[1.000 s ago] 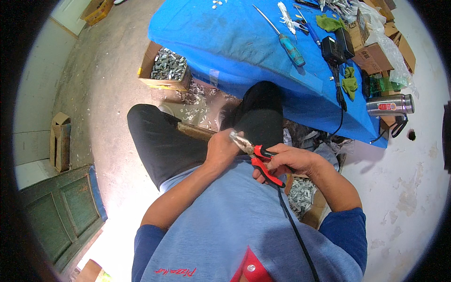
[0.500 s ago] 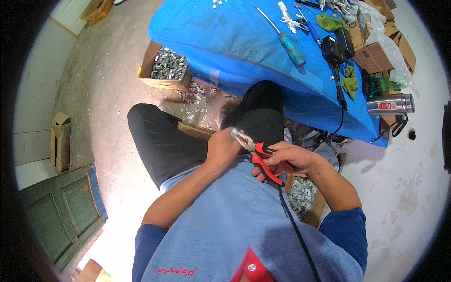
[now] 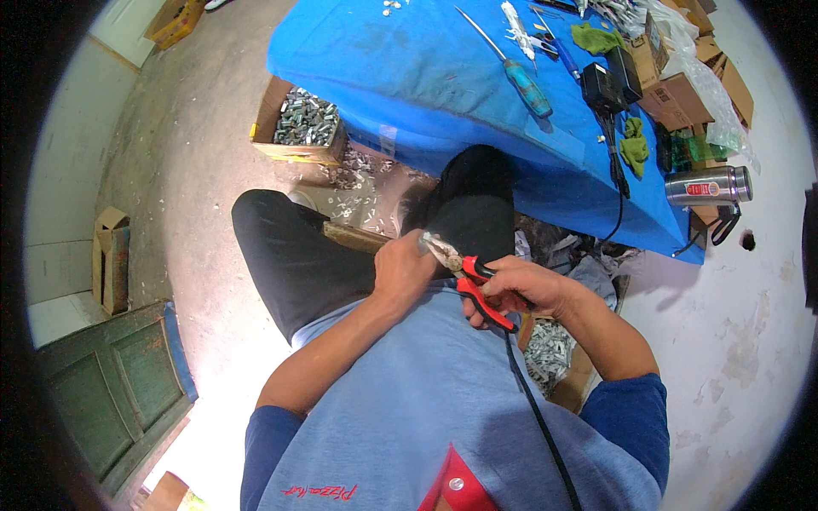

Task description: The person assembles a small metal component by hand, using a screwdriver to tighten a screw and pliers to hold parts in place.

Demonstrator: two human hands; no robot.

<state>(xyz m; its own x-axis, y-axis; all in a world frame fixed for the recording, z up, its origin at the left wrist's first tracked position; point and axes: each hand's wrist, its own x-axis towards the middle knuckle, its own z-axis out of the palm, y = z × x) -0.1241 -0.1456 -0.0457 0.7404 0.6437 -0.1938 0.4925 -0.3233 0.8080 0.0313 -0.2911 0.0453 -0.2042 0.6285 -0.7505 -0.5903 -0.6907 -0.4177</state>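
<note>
My right hand (image 3: pixel 520 289) is closed round the red and black handles of a pair of pliers (image 3: pixel 483 305). The jaws reach left to a small metal piece (image 3: pixel 427 242) at the fingertips of my left hand (image 3: pixel 403 268). That hand is closed on the piece, whose shape is mostly hidden by the fingers and jaws. Both hands are over my lap, in front of the black trousers. Under my left hand a wooden board edge (image 3: pixel 354 237) shows between my legs.
A blue-covered table (image 3: pixel 409 77) stands ahead, bearing a teal-handled screwdriver (image 3: pixel 528 88), black power adapters (image 3: pixel 603 88) and green cloths (image 3: pixel 633 146). A steel flask (image 3: pixel 709 186) is at its right corner. A carton of metal parts (image 3: pixel 324 153) sits left; silvery pieces (image 3: pixel 548 353) lie right of my lap.
Almost nothing differs. My hands, the pliers and the metal piece keep nearly the same place, and the view has shifted very slightly.
</note>
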